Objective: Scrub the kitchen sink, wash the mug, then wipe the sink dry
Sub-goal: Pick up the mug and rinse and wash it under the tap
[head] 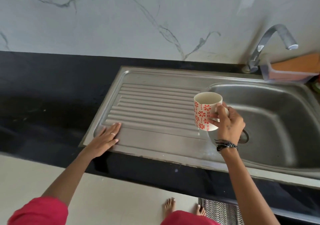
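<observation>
Presently itemised: mug (205, 111), white with red flower print, upright, mouth up, held by its handle in the right hand (226, 121), fingers curled round the handle; it sits at the seam between drainboard (155, 103) and basin (270, 121), whether resting on the steel or just above it cannot be told. Left hand (106, 138): released, fingers straight, flat on the drainboard's near-left corner, ring on one finger. Sink, steel, set in a black bench (43, 95); drain (244, 136) partly hidden behind the right wrist, which wears a dark thread band (225, 146). Tap (270, 44), chrome, at the back, spout over the basin. Sponge holder (290, 70) beside the tap. Marble-pattern wall (138, 17) behind. Striped mat (221, 211) on the floor
</observation>
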`<action>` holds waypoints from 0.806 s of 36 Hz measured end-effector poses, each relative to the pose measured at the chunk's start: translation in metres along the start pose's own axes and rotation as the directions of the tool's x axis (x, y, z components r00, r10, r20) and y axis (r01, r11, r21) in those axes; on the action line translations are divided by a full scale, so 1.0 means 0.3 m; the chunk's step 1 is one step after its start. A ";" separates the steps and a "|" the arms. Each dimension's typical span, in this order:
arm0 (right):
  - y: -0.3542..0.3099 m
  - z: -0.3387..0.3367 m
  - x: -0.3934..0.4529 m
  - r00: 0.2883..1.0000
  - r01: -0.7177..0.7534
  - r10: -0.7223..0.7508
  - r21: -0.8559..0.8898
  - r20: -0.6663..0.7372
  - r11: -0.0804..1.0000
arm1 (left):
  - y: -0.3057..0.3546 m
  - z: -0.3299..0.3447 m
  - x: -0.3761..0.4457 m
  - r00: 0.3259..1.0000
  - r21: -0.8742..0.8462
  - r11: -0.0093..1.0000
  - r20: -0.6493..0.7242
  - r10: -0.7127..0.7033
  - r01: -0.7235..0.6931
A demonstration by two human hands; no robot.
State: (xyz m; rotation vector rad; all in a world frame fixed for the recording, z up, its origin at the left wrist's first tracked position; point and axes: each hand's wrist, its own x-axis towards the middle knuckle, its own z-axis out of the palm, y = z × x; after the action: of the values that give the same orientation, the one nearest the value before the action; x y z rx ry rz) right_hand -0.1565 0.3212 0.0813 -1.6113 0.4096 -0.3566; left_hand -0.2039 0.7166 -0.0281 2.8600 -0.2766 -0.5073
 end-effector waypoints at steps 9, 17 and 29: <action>-0.010 -0.010 -0.037 0.998 0.003 -0.003 -0.003 -0.064 1.000 | 0.421 0.060 0.234 0.868 0.129 0.865 0.194 0.458 -0.485; -0.030 -0.207 -0.009 0.986 0.026 -0.033 -0.041 -0.164 0.999 | 0.882 0.162 0.389 0.756 0.211 0.727 0.221 0.616 -0.654; -0.039 -0.494 0.085 0.976 0.062 0.016 -0.343 0.219 0.937 | 0.895 0.077 0.391 0.886 -0.132 0.886 0.076 0.457 -0.445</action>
State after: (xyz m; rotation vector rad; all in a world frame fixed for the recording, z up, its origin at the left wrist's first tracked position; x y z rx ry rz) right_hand -0.2019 0.1793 0.1045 -1.9811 0.2953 -0.1229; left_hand -0.1429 0.4294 -0.0191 2.5398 -0.8793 -0.5534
